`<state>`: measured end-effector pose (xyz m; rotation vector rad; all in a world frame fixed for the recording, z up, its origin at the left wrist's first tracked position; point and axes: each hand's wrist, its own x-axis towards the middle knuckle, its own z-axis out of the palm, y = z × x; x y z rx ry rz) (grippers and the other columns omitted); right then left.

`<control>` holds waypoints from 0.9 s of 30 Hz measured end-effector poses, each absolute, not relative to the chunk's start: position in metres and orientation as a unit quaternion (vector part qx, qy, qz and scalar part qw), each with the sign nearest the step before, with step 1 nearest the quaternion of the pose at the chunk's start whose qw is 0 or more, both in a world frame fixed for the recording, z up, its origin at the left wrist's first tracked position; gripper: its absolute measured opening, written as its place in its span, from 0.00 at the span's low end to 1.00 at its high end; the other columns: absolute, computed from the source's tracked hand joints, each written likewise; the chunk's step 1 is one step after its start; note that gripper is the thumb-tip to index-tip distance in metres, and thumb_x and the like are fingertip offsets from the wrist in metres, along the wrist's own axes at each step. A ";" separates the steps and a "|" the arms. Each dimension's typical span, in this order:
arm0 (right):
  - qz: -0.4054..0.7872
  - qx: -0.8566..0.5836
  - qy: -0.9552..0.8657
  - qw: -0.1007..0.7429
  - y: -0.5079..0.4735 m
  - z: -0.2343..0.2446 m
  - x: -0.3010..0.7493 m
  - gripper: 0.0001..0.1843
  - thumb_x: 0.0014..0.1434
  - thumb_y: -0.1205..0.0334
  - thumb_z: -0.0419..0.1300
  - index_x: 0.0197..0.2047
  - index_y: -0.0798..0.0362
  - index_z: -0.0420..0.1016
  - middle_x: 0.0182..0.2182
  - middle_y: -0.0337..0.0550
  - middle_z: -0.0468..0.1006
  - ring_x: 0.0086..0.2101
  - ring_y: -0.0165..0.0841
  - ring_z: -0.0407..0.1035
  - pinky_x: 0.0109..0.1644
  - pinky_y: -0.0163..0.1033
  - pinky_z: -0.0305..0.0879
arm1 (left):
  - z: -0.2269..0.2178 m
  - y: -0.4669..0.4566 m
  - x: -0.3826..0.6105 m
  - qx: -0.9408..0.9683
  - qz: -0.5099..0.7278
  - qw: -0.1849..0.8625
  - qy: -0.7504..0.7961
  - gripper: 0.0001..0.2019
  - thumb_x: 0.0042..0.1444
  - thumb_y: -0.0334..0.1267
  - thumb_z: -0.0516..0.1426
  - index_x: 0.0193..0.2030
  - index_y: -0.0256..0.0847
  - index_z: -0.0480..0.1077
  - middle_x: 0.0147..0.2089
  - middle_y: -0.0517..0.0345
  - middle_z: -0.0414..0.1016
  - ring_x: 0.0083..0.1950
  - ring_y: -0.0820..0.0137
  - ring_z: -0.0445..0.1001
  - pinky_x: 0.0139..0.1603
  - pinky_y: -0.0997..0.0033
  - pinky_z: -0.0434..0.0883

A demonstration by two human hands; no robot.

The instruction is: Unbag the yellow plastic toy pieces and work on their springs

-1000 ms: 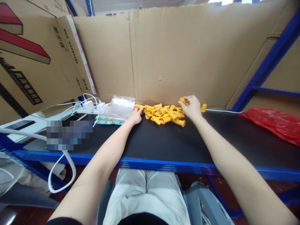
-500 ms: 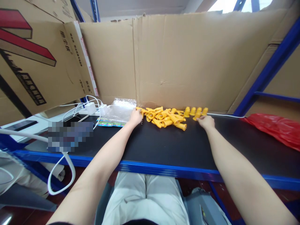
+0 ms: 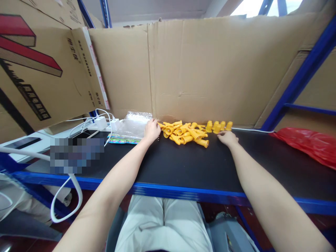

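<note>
A pile of yellow hollow plastic pieces [image 3: 186, 132], some with flared open ends and finger-like prongs, lies on the black tabletop [image 3: 181, 164]. At its left end is my left hand [image 3: 152, 131], its fingers curled in beside the nearest yellow piece; what they hold, if anything, is hidden. Right of the pile several yellow pieces [image 3: 223, 125] stand upright in a small group. Just in front of this group, my right hand [image 3: 229, 138] hovers low with its fingers apart and nothing visible in them. Its fingertips are close to the front standing piece [image 3: 216, 128].
Clear plastic bags [image 3: 131, 126] and a colourful packet [image 3: 123, 139] lie left of my left hand. Farther left are white chargers [image 3: 100, 122] with cables and a phone [image 3: 22, 142]. A red plastic bag [image 3: 307, 143] lies at right. Cardboard [image 3: 210, 70] walls the back.
My right hand has let go of a yellow piece, which now stands in front of the upright group, and has drawn slightly left and down. My left hand has barely moved.
</note>
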<state>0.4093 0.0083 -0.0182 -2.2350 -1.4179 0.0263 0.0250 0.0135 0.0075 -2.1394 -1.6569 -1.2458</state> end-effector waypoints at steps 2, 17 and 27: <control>0.018 -0.811 -0.534 0.237 0.010 -0.020 0.410 0.16 0.55 0.59 0.57 0.46 0.49 0.78 0.50 0.48 0.76 0.52 0.47 0.68 0.54 0.53 0.62 | 0.007 0.014 0.025 -0.719 -0.421 0.089 -0.546 0.16 0.57 0.27 0.48 0.46 0.36 0.74 0.46 0.47 0.73 0.51 0.60 0.71 0.55 0.60 0.68; 0.017 -0.790 -0.610 0.059 0.004 0.009 0.377 0.22 0.62 0.56 0.51 0.54 0.57 0.74 0.53 0.60 0.72 0.52 0.48 0.68 0.51 0.51 0.63 | 0.008 0.008 0.035 -0.838 -0.378 0.104 -0.379 0.16 0.54 0.25 0.48 0.44 0.38 0.73 0.46 0.50 0.73 0.49 0.65 0.71 0.53 0.64 0.69; -0.017 -0.630 -0.761 0.152 -0.034 0.046 0.303 0.22 0.61 0.45 0.51 0.40 0.53 0.76 0.37 0.48 0.80 0.37 0.39 0.73 0.39 0.39 0.63 | 0.014 -0.001 0.038 -0.850 -0.346 0.094 -0.386 0.16 0.56 0.26 0.48 0.44 0.37 0.74 0.46 0.49 0.74 0.50 0.66 0.71 0.53 0.65 0.69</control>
